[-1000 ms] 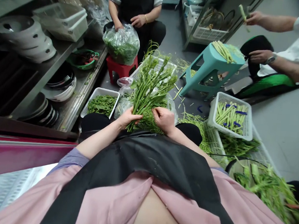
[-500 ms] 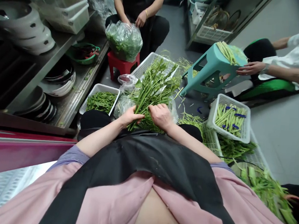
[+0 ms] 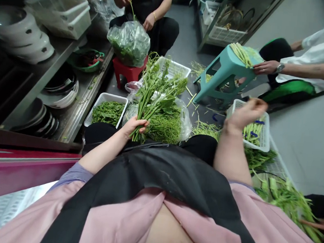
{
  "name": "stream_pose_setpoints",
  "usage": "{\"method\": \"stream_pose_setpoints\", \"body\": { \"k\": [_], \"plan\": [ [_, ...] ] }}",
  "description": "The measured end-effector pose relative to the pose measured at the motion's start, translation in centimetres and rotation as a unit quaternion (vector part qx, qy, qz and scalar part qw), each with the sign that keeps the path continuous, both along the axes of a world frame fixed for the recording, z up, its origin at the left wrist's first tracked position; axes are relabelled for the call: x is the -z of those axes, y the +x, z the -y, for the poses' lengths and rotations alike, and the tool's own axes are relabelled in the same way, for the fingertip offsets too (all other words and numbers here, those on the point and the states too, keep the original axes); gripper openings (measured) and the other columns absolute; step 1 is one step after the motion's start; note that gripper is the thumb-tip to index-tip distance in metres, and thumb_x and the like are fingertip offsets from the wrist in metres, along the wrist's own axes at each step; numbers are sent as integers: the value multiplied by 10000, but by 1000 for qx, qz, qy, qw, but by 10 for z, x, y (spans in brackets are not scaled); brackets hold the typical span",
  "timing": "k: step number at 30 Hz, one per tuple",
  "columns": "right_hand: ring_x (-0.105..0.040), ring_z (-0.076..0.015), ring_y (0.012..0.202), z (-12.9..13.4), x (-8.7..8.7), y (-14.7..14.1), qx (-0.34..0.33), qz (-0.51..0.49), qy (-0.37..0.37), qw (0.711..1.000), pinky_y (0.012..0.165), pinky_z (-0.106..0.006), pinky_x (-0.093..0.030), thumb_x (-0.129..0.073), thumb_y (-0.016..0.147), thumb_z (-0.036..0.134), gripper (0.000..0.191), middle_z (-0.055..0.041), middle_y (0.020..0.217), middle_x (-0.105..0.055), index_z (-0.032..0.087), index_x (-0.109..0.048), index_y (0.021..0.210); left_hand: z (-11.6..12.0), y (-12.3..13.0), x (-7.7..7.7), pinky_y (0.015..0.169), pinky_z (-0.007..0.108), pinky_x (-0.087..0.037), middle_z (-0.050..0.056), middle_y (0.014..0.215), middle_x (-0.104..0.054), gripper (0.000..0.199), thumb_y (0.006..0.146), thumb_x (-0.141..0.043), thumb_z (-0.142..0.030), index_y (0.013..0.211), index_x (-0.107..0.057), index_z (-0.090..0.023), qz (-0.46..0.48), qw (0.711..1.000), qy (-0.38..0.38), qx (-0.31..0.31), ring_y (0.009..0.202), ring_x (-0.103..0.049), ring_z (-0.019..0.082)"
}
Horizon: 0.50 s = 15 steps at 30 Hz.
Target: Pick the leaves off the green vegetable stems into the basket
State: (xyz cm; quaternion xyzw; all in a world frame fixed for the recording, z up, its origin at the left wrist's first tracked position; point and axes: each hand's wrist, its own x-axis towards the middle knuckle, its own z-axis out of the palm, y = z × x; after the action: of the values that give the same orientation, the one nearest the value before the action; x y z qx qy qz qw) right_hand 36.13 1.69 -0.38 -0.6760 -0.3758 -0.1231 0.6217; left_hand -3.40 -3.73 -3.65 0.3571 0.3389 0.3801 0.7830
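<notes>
My left hand (image 3: 136, 127) is closed round the lower stems of a bunch of leafy green stems (image 3: 155, 91), whose leaves fan out away from me. Under and beside it, a clear plastic bag (image 3: 186, 119) lies spread with a heap of thin green stems (image 3: 165, 127) in it. Off to the right, my right hand (image 3: 248, 112) is raised in front of the white basket of tied green bundles (image 3: 266, 135). Motion smears its fingers, and I cannot make out anything in them. A small white basket of picked leaves (image 3: 109, 111) stands left of the bunch.
Ahead, a co-worker handles a bagged heap of greens (image 3: 130, 46) on a red stool (image 3: 126, 72). Another person's hand rests at a turquoise stool (image 3: 219, 71) holding long green stalks. Metal shelving (image 3: 87, 104) lines the left. Cut stems litter the floor.
My right hand has left the bunch and swung far to the right and up. My left hand keeps its hold. The co-worker ahead has lifted one hand with a thin stem.
</notes>
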Motion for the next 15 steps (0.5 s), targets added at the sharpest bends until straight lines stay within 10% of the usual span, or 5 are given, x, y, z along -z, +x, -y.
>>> {"method": "stream_pose_setpoints", "body": {
  "k": [2,5,9,15],
  "plan": [
    [-529,-147,788,2,-13,16,87,-8,38,995,790,-337,-472,-341,930,169,154,-103,878,-544,185,-478,860,-2,-3,2,373,179,-264,-28,634,-551,395,606,-802,-327,756,-493,-133,6,1000,0,-7,378,-416,21],
    [-538,-147,694,20,-22,-26,-57,86,-20,994,676,-312,-470,-473,915,319,160,-85,857,-590,176,-545,926,-4,-6,4,380,187,-278,-18,625,-566,386,605,-804,-324,754,-505,-130,-21,999,31,-21,377,-441,34],
    [-581,-143,672,37,-23,-114,-301,246,-141,911,684,-284,-461,-478,911,356,260,-64,823,-659,178,-655,975,-2,-7,3,392,195,-279,-22,595,-568,395,618,-806,-328,830,-537,-130,-71,994,82,-19,385,-456,53],
    [-566,-131,712,21,-36,-152,-403,410,-235,784,635,-256,-365,-420,970,364,338,-45,781,-664,237,-715,1073,6,-6,-4,402,200,-266,-31,545,-547,435,607,-820,-368,850,-547,-132,-100,990,94,4,387,-438,61]
  ]
}}
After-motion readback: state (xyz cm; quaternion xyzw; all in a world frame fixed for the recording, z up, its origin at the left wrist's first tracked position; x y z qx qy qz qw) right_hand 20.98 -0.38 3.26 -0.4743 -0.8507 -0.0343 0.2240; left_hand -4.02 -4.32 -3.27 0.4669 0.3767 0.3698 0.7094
